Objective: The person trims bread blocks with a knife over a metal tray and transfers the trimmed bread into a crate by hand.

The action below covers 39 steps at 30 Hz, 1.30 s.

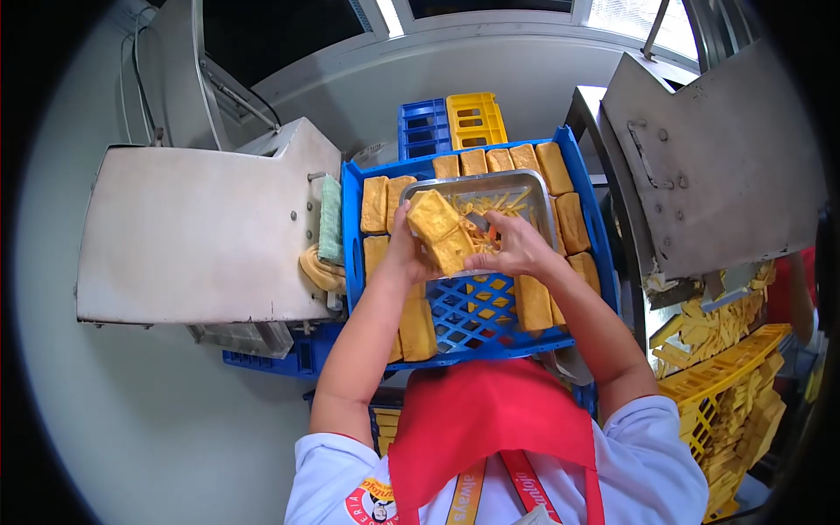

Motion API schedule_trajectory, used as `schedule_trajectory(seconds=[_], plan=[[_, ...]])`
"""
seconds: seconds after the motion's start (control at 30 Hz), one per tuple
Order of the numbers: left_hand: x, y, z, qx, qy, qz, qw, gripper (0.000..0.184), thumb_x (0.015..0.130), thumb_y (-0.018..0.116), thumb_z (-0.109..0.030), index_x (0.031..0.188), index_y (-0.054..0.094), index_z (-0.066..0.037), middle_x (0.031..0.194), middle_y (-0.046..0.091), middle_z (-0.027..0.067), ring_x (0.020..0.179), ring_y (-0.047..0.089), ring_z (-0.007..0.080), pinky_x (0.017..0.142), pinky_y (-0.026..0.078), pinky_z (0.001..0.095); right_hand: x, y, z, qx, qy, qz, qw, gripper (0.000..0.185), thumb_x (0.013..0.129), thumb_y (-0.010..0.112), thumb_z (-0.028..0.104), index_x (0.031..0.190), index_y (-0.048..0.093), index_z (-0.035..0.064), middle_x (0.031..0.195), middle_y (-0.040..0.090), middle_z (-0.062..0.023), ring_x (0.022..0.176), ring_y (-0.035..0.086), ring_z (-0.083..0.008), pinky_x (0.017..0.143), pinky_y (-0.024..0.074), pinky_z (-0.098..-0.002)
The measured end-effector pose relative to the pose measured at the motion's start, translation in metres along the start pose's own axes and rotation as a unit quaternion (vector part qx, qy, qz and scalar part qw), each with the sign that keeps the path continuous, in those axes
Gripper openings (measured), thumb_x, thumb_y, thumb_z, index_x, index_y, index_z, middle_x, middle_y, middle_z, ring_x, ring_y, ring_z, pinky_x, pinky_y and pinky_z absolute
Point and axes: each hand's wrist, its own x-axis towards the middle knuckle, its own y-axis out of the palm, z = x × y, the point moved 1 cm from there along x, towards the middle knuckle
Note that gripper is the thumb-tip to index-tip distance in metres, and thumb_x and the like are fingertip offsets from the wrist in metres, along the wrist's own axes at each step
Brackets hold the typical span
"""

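My left hand (404, 248) is closed around the side of a golden-brown loaf (435, 220), which looks like bread and is tilted above a metal pan (535, 185). From the other side, my right hand (518, 245) reaches over the pan with fingers curled and its thumb near the loaf's lower end. A small orange-red spot (493, 233) shows by its fingers; what it belongs to is hidden. Thin strips and shavings (514, 203) lie in the pan. Beneath it is a blue crate (353, 197) with more loaves (418, 328) along its sides.
Metal machine housings stand on the left (192, 232) and right (717, 166). A blue crate (423, 127) and a yellow crate (477, 121) are behind. At lower right, a yellow basket (726, 363) holds many strips, with another person's arm (798, 297) beside it.
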Motion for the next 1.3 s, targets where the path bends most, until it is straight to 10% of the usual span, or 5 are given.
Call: schedule_trajectory(seconds=[0.2, 0.43, 0.5, 0.6, 1.3], plan=[[0.016, -0.023, 0.013, 0.107, 0.034, -0.087, 0.99, 0.083, 0.09, 0.021, -0.08, 0.138, 0.049, -0.018, 0.129, 0.057, 0.009, 0.119, 0.056, 0.0262, 0.09, 0.048, 0.0467, 0.004, 0.037, -0.009, 0.389, 0.097, -0.01, 0.916, 0.05, 0.078, 0.079, 0.031, 0.114, 0.061, 0.001, 0.084, 0.064, -0.0078, 0.068, 0.059, -0.0153, 0.059, 0.044, -0.0264], [0.009, -0.027, 0.031, 0.028, 0.264, -0.01, 0.964, 0.04, 0.097, 0.059, -0.036, 0.129, 0.052, -0.012, 0.122, 0.059, 0.0124, 0.107, 0.063, 0.0251, 0.088, 0.057, 0.0451, -0.014, 0.034, 0.013, 0.567, 0.196, 0.089, 0.795, 0.055, 0.076, 0.083, 0.035, 0.113, 0.059, 0.0013, 0.086, 0.065, -0.0084, 0.071, 0.062, -0.0155, 0.059, 0.0467, -0.0284], [0.008, -0.03, 0.021, 0.039, 0.186, 0.032, 0.981, 0.039, 0.098, 0.058, -0.036, 0.128, 0.053, -0.011, 0.119, 0.062, 0.0119, 0.104, 0.065, 0.0245, 0.087, 0.057, 0.0433, -0.014, 0.023, 0.014, 0.271, 0.054, -0.007, 0.961, 0.074, 0.063, 0.089, 0.049, 0.11, 0.058, 0.001, 0.084, 0.066, -0.0105, 0.078, 0.067, -0.027, 0.067, 0.0513, -0.0383], [-0.006, -0.012, 0.012, 0.028, 0.061, 0.034, 0.997, 0.039, 0.099, 0.054, -0.039, 0.124, 0.057, -0.008, 0.111, 0.067, 0.0086, 0.096, 0.07, 0.0208, 0.079, 0.059, 0.0382, -0.009, 0.001, 0.015, -0.014, -0.054, -0.03, 0.998, 0.093, 0.049, 0.09, 0.06, 0.112, 0.057, 0.0002, 0.087, 0.067, -0.0147, 0.086, 0.067, -0.0366, 0.076, 0.0512, -0.0442], [0.013, -0.012, -0.006, 0.06, -0.086, 0.045, 0.993, 0.035, 0.096, 0.05, -0.033, 0.117, 0.061, -0.006, 0.105, 0.069, 0.0104, 0.088, 0.071, 0.021, 0.071, 0.061, 0.0353, 0.021, 0.0, 0.008, -0.097, -0.098, 0.0, 0.99, 0.073, 0.066, 0.074, 0.072, 0.082, 0.058, 0.0032, 0.073, 0.067, -0.016, 0.075, 0.067, -0.0379, 0.066, 0.0497, -0.0453]])
